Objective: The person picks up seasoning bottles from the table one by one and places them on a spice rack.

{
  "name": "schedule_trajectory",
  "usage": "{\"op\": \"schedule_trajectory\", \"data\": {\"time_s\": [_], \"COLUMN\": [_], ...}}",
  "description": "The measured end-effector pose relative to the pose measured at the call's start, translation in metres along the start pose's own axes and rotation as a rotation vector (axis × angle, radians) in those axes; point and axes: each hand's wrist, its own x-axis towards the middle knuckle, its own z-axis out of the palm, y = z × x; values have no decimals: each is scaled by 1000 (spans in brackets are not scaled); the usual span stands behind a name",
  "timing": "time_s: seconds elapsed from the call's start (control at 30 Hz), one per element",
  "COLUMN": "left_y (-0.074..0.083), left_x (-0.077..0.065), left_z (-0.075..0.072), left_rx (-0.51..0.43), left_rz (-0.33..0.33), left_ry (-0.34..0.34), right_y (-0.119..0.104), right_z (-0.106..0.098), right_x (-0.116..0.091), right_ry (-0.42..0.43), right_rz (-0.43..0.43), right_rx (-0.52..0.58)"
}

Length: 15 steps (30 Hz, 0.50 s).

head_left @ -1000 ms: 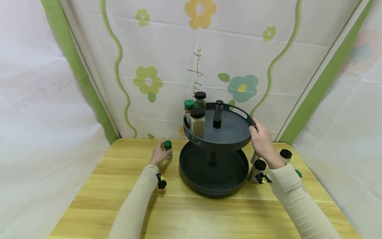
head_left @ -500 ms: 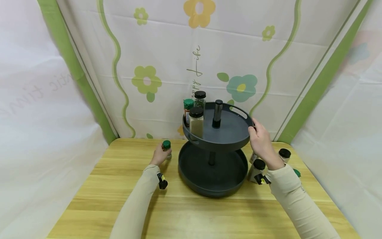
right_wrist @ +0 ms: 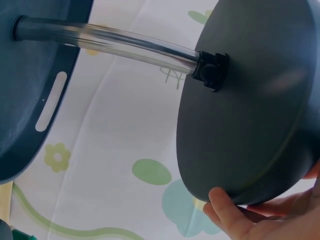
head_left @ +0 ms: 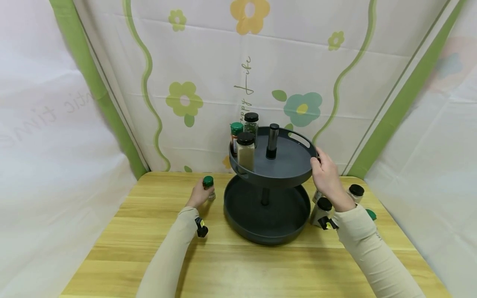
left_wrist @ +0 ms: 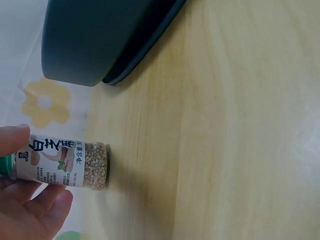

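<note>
My left hand [head_left: 199,194] holds a small clear spice jar [left_wrist: 60,162] around its upper part, thumb on one side and fingers on the other. Pale seeds fill it, and its green cap [head_left: 208,181] is partly covered by the hand in the left wrist view. The jar stands on the table, left of a dark two-tier round tray stand. With thumb beneath and fingers along the outer wall, my right hand [head_left: 326,174] grips the right rim of the upper tray [head_left: 290,161]. A metal post [right_wrist: 125,47] joins this tray to the lower tray [head_left: 261,225].
Three jars stand on the upper tray's left side: a green-capped one [head_left: 235,136], a black-capped one [head_left: 251,126] and a tan-filled one [head_left: 246,157]. Several more jars, including a black-capped jar [head_left: 322,213], are at the right, partly hidden by the right arm. A curtain [head_left: 223,62] hangs behind the table.
My left hand's fingers have drawn in slightly around the jar. The right hand and the tray stand show no clear movement.
</note>
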Motion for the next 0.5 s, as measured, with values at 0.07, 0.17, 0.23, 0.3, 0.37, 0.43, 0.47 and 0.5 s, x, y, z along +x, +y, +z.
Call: {"op": "schedule_trajectory", "data": {"time_s": [0.07, 0.17, 0.23, 0.3, 0.37, 0.43, 0.47, 0.5], "left_y": [1, 3, 6, 11, 16, 21, 24, 27], "left_x": [-1, -2, -4, -6, -9, -11, -13, -14], "left_z": [-1, -4, -6, -9, -11, -14, -15, -17], "left_rx": [1, 0, -5, -17, -32, -55, -61, -66], "left_rz": [5, 14, 20, 30, 45, 62, 73, 89], "left_ry": [-2, -1, 3, 10, 13, 20, 27, 31], "right_y": [0, -1, -2, -2, -2, -2, -2, -2], "right_z": [0, -1, -1, -2, -2, -2, -2, -2], "right_x": [-1, -1, -2, -2, -3, -3, -3, -3], "right_ry": [-6, -15, -20, -25, -27, -29, -29, -29], "right_rz": [5, 14, 22, 29, 36, 40, 40, 40], "right_rx": [2, 2, 1, 0, -2, -4, -5, -6]}}
